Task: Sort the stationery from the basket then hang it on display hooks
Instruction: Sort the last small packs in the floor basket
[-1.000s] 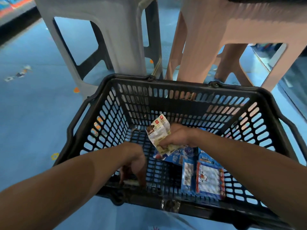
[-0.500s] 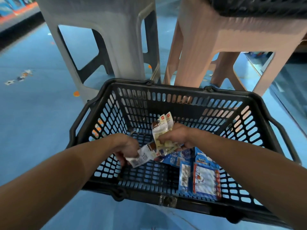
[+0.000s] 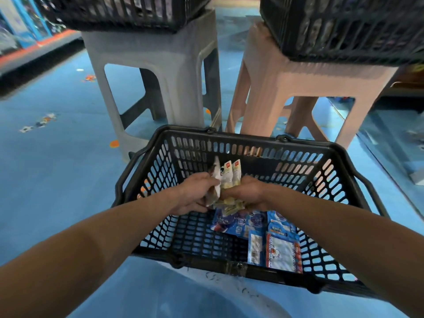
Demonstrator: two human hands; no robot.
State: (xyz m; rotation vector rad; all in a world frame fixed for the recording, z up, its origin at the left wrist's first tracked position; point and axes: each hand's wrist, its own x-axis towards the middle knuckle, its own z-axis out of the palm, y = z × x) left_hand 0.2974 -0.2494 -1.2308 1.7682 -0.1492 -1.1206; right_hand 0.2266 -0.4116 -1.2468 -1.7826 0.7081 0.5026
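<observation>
Two bare forearms reach forward over the near rim of a black perforated plastic basket that sits on the blue floor. Inside it, against the near right corner, stands a flat white card pack with a red border, and just beside it on the left is a narrow blue-edged packet. Behind these, several blue printed packets lie overlapping on the basket's mesh bottom.

Above those packets the two hands meet in the middle of the basket. The left hand has its fingers curled round a white plastic packet and pinches it upright. The right hand grips a bunch of small cream-and-yellow packets with red tags, fingers wrapped round their lower halves while the tagged tops stick up. The white packet touches the left side of that bunch.

Beyond the basket's far wall stand a grey plastic stool on the left and a pink plastic stool on the right, close together. Each carries a black slatted crate, one on the grey stool and one on the pink; what they contain is too blurred to tell
</observation>
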